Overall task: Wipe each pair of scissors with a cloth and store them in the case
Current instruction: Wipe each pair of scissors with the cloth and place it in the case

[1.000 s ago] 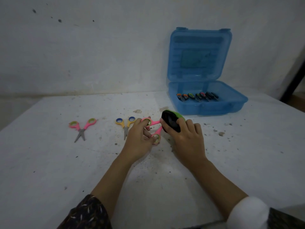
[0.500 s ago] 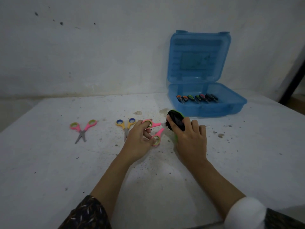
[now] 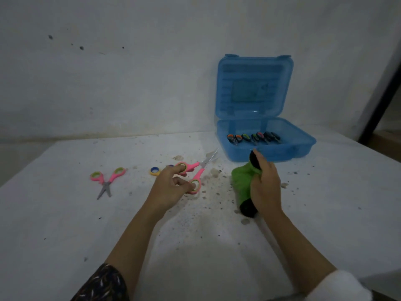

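Note:
My left hand (image 3: 168, 186) grips pink-handled scissors (image 3: 195, 173) by the finger loops, blades pointing up and right toward the case. To their right my right hand (image 3: 265, 184) is closed on a green and black cloth (image 3: 242, 184), apart from the blades. The open blue case (image 3: 303, 146) stands at the back right, lid upright, with several scissors (image 3: 252, 137) lined up inside. A second pink pair (image 3: 107, 178) lies on the table to the left. A yellow pair (image 3: 155, 171) shows one blue-lined loop behind my left hand; the rest is hidden.
The white table (image 3: 65, 213) is speckled with dark crumbs and small debris (image 3: 213, 171) around the hands. A white wall rises right behind it. A dark post (image 3: 379, 101) leans at the far right edge.
My right hand has drawn the cloth off the scissor blades and away to the right, so the blades now show. The cloth has unfolded, showing its green side.

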